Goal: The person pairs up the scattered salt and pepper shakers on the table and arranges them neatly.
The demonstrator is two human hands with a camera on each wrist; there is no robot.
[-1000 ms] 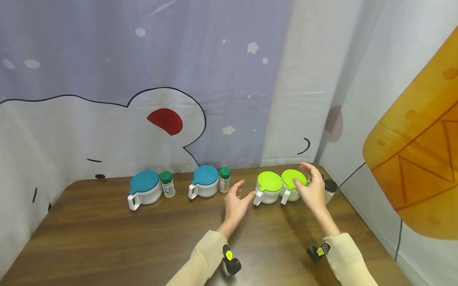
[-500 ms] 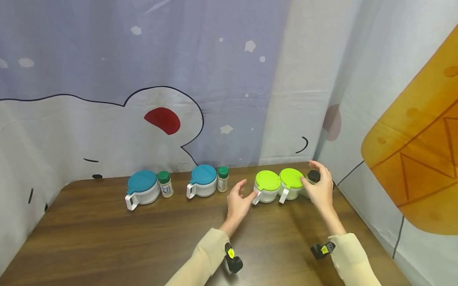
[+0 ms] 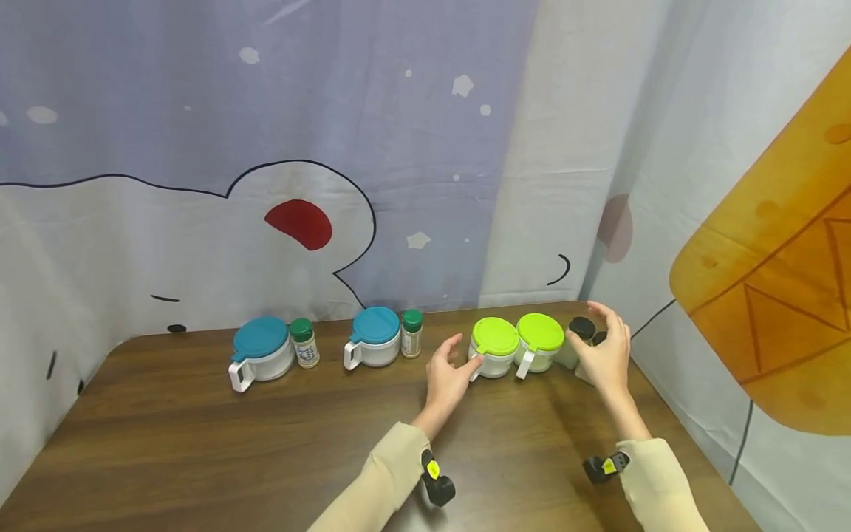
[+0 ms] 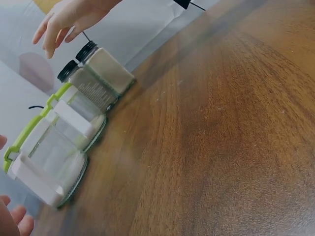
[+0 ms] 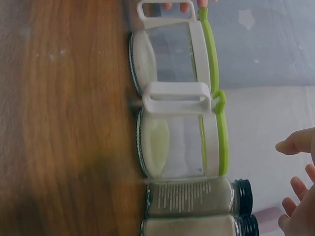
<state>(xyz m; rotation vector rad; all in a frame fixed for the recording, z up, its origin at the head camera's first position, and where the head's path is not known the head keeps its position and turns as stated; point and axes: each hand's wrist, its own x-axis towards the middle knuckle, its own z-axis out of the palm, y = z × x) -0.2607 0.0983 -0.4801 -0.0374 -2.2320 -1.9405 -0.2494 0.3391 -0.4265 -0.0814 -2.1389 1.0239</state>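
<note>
Two glass seasoning jars with lime-green lids and white handles stand side by side, a left one (image 3: 494, 346) and a right one (image 3: 539, 342). My left hand (image 3: 447, 380) is at the left jar's handle side, fingers spread and loosely bent; whether it touches the jar I cannot tell. To their right are two black-capped glass spice jars, one (image 5: 192, 196) beside the right green-lidded jar and another (image 5: 192, 226) beyond it. Over these hovers my right hand (image 3: 606, 353), fingers parted, nothing held; in the head view it partly hides them.
Further left on the wooden table (image 3: 279, 451) stand two blue-lidded jars, one (image 3: 262, 349) at the far left and one (image 3: 374, 337) nearer. Each has a green-capped shaker, the left (image 3: 305, 343) and the right (image 3: 411, 335). A printed curtain (image 3: 425, 148) hangs behind the table.
My right hand has moved right, from over the right green-lidded jar to over the black-capped jars. My left hand has shifted slightly right, closer to the left green-lidded jar.
</note>
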